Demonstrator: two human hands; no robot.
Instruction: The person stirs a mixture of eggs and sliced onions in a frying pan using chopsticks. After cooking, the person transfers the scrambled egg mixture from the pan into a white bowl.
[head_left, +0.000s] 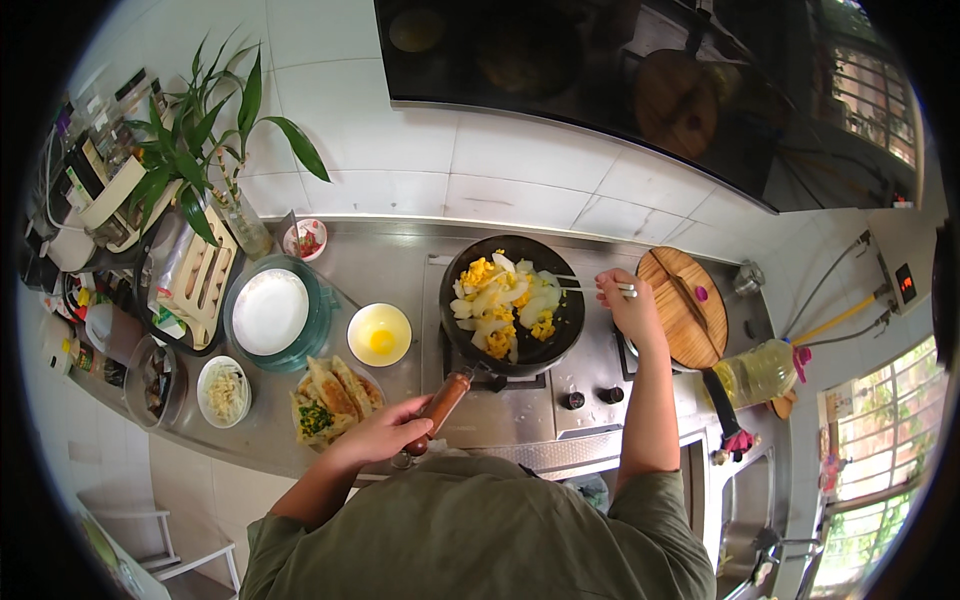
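Note:
A black frying pan sits on the gas hob. In it lie yellow scrambled egg pieces mixed with pale, translucent vegetable slices. My left hand grips the pan's brown wooden handle, which points towards my body. To the right of the pan, my right hand holds a pair of light-coloured chopsticks. Their tips reach over the pan's right rim to the food; whether they pinch a piece is too small to tell.
Left of the pan stand a bowl with yellow liquid, folded stuffed flatbreads, a white plate and a bowl of chopped pale food. A wooden lid and an oil bottle are at right. A dark range hood hangs above.

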